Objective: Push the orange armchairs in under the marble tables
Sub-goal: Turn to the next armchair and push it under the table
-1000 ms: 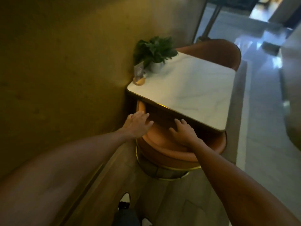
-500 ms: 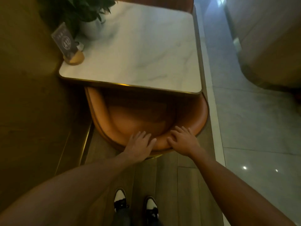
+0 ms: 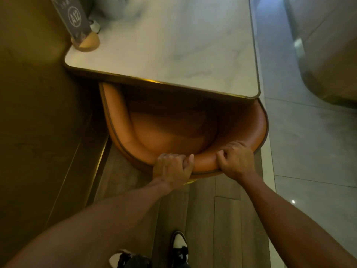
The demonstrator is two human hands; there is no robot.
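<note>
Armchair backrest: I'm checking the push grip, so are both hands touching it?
Touching. The head view shows the left hand and the right hand with fingers curled over the top of the armchair backrest.

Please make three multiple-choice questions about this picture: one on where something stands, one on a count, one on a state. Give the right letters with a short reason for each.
1. Where on the marble table does the A12 table number sign stand?
A. near-right corner
B. near-left corner, by the wall
C. middle

2. How many hands are on the orange armchair?
A. none
B. one
C. two

3. How far in is the armchair?
A. front part under the tabletop, backrest still out
B. fully hidden
C. standing clear of the table

Answers:
1 B: the sign stands on its wooden base at the left corner.
2 C: the left hand and right hand both grip the backrest rim.
3 A: the table edge covers the seat front.
</note>
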